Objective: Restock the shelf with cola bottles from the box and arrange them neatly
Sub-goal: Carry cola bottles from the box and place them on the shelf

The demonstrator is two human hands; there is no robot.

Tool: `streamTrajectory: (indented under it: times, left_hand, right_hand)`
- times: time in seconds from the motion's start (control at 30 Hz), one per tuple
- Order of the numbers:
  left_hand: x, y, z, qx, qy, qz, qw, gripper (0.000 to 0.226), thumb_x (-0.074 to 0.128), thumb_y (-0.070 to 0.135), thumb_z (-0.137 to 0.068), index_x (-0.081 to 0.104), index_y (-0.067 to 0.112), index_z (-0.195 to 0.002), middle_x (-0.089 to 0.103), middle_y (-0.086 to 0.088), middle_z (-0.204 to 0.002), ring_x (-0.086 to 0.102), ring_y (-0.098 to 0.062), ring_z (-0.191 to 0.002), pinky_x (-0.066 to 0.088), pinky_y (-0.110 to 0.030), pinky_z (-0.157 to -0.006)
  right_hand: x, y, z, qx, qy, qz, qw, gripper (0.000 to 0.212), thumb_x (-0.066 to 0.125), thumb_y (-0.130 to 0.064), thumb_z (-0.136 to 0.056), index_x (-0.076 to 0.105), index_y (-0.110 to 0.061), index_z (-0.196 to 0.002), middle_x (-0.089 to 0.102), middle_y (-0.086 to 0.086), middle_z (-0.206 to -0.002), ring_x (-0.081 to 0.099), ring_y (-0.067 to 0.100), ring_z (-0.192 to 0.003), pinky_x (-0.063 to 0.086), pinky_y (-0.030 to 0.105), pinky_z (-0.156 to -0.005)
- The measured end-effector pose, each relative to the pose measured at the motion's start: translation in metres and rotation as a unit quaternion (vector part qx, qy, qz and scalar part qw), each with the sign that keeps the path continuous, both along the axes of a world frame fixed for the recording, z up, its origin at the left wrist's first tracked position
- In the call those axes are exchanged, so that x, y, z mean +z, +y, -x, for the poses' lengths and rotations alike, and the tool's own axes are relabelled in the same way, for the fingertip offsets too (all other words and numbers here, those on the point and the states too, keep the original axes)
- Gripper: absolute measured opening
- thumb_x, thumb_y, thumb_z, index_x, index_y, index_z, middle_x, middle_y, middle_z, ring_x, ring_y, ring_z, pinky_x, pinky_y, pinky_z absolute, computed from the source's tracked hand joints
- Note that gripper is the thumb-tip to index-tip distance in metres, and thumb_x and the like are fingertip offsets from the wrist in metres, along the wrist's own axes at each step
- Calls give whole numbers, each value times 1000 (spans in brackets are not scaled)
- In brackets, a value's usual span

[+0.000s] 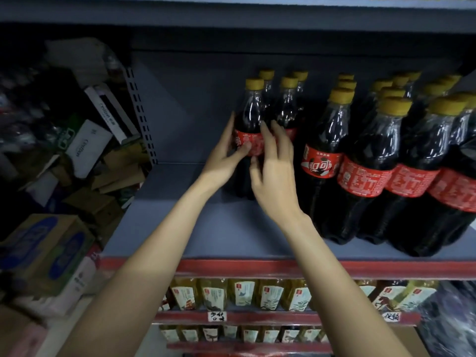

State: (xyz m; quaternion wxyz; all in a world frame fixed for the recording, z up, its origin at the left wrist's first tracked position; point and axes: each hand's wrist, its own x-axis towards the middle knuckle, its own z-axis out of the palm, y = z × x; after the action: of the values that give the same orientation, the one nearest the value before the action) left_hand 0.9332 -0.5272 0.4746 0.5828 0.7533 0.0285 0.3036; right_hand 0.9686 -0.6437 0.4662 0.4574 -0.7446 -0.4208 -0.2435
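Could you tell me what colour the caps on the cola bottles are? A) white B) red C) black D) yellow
D: every cola bottle on the shelf carries a yellow cap, including the one that both hands are on.

Grey shelf (180,228), upright cola bottles (365,161) standing on it
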Motion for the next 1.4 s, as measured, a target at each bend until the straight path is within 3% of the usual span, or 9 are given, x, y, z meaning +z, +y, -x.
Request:
streamTrajectory:
  times: [0.1, 0.23, 0.37, 0.5, 0.7, 0.87, 1.0, 1.23, 1.4]
  left_hand:
    - [7, -7, 26, 58, -4, 19, 998, 58, 49, 8, -97, 23, 14, -148, 41, -9, -146, 42, -7, -129, 35, -12, -104]
    - [6, -13, 105, 155, -72, -25, 985, 34, 52, 16, -95, 49, 17, -129, 62, 5, -118, 57, -1, -112, 42, -15, -95]
    - [-4, -11, 205, 275, -131, -89, 948, 18, 47, 16, -97, 59, 20, -110, 66, 19, -91, 64, -2, -92, 45, -16, -83]
    - [-36, 18, 307, 377, -134, -153, 904, 24, 43, 28, -99, 61, 11, -102, 63, 9, -76, 59, 5, -77, 41, -10, -74]
    - [-119, 84, 470, 472, 64, -147, 867, 20, 51, 22, -89, 65, 18, -103, 69, 3, -87, 62, -6, -82, 45, -13, -75]
    - [-188, 143, 597, 489, 268, -29, 829, 25, 50, 46, -84, 63, 34, -102, 68, 18, -101, 65, -4, -86, 53, -29, -76]
    - [-237, 194, 663, 538, 317, 70, 778, 12, 58, 32, -82, 63, 31, -94, 64, 26, -91, 62, 4, -79, 52, -30, -73]
    - [-303, 321, 718, 589, 374, 151, 700, 23, 59, 17, -87, 64, 13, -109, 68, 3, -99, 67, -22, -94, 52, -35, -82]
    - [-314, 443, 723, 637, 348, 147, 671, 32, 60, 23, -83, 62, 13, -114, 68, -5, -103, 64, -23, -96, 51, -36, -83]
  right_hand:
    - [2, -9, 16, 16, -25, -44, 999, 46, 52, -2, -90, 46, -1, -136, 46, 19, -138, 42, 30, -128, 29, 33, -111]
    - [7, -9, 59, 76, -42, -132, 987, 25, 54, -4, -94, 58, 0, -119, 61, 10, -117, 57, 26, -111, 44, 36, -99]
    - [1, 17, 129, 169, -16, -211, 963, 16, 54, -7, -94, 57, -8, -110, 61, 3, -104, 63, 21, -94, 49, 29, -87]
    - [-29, 62, 208, 250, 7, -210, 945, 11, 52, -14, -97, 57, -8, -106, 60, -5, -99, 62, 17, -88, 49, 28, -82]
    - [-110, 146, 330, 367, 66, -36, 927, 15, 56, -10, -91, 65, 0, -97, 63, 2, -96, 59, 15, -91, 44, 19, -85]
    - [-189, 226, 414, 419, 139, 187, 878, 27, 50, -26, -93, 64, -14, -113, 64, -1, -105, 57, 13, -98, 46, 25, -86]
    - [-237, 296, 455, 432, 159, 348, 817, 37, 51, -31, -91, 63, -14, -121, 66, 3, -116, 60, 23, -104, 51, 36, -85]
    - [-288, 445, 493, 445, 103, 460, 761, 29, 55, -24, -96, 60, -13, -122, 65, 9, -115, 60, 29, -105, 51, 43, -79]
    - [-294, 579, 517, 471, 126, 429, 761, 34, 58, -19, -95, 56, -11, -128, 63, 7, -121, 58, 22, -112, 42, 25, -82]
